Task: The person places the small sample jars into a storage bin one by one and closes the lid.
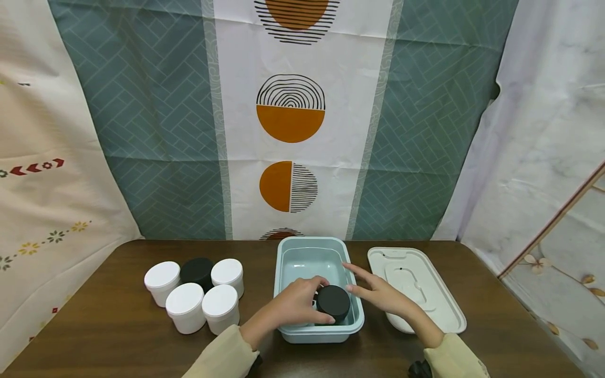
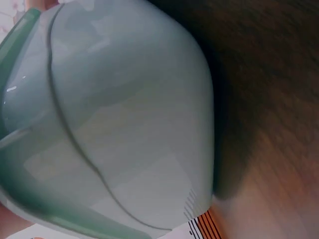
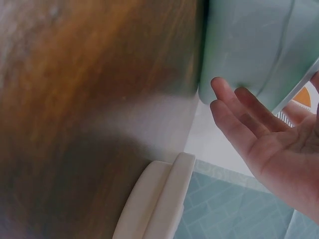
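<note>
A light blue rectangular tub (image 1: 312, 257) stands open at the middle of the table. Inside its near end is a round black-topped jar (image 1: 333, 303), which my left hand (image 1: 300, 302) grips from the left between thumb and fingers. My right hand (image 1: 378, 294) hovers at the tub's right rim with its fingers spread, holding nothing. In the right wrist view, the fingers of that hand (image 3: 264, 132) extend beside the tub's outer wall (image 3: 244, 45). The left wrist view is filled by the tub's side (image 2: 129, 114), so the grip is hidden there.
On the left, several white-lidded jars (image 1: 184, 307) cluster with a black one (image 1: 197, 272) among them. A flat whitish lid (image 1: 425, 289) lies on the brown table (image 1: 118, 325) to the right of the tub. Patterned cloth (image 1: 165, 131) hangs behind the table.
</note>
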Motion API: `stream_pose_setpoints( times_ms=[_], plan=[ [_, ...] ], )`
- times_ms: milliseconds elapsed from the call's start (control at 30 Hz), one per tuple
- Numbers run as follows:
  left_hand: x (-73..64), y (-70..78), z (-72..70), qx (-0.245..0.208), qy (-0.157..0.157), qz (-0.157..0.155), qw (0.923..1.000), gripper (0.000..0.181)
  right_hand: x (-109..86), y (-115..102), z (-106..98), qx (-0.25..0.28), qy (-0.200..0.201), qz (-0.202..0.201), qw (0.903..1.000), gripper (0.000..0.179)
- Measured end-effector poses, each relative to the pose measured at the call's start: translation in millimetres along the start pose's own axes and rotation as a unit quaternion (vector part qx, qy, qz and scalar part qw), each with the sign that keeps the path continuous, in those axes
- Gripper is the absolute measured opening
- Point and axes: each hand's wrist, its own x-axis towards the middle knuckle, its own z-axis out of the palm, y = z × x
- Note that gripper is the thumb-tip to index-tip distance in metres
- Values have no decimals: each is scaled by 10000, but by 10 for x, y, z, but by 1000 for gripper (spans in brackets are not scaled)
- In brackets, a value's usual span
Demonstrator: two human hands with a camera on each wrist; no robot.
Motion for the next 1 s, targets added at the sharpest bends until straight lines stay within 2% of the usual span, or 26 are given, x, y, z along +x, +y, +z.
stream_pose_setpoints(
  times_ms=[400,533,633,800,1000],
  plan=[
    [0,36,-69,-179,-601,-274,9977,56,-1,-24,2,8,17,-2,10000,56],
    [-18,54,-105,-291,-728,-329,9964,54,1,-29,0,-21,46,45,10000,57],
    [-33,71,-126,-210,-772,-298,9964,54,0,-31,3,-36,54,69,10000,57],
    [-81,86,-171,-117,-720,-230,9971,54,0,-31,15,-60,87,84,9999,56],
    [-228,38,-338,-412,-314,-142,9986,52,0,-36,14,-43,67,53,10000,57]
  ],
)
